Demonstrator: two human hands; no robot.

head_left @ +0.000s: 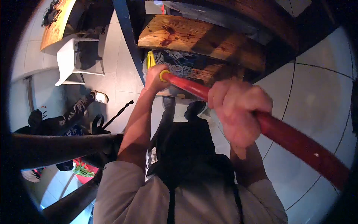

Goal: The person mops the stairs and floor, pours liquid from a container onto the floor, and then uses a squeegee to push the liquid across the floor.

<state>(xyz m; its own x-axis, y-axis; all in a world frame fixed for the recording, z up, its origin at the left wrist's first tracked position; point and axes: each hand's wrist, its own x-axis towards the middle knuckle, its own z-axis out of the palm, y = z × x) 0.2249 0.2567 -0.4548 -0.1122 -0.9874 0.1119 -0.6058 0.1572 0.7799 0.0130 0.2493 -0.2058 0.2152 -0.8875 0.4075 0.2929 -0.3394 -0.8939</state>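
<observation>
A mop with a long red handle (298, 140) runs slantwise across the view, its near end toward the lower right. My left hand (156, 78) is closed round its lower end, at the yellow collar (163, 75) and the yellow head piece (150, 59). Farther up the handle, my right hand (239, 110) wraps round it in a fist. Grey mop strands (175, 71) lie on a wooden stair tread just past my left hand, partly in shadow. Above them is another wooden step (197, 37). My feet stand below the strands, at the stairs.
A dark blue stair beam (128, 41) borders the steps on the left. Beyond it are a white chair (66, 61) and a wooden table (56, 28). A dark rail (67, 149) crosses at left, near another person's shoe (100, 97) and a potted plant (84, 170). Tiled floor (313, 93) lies right.
</observation>
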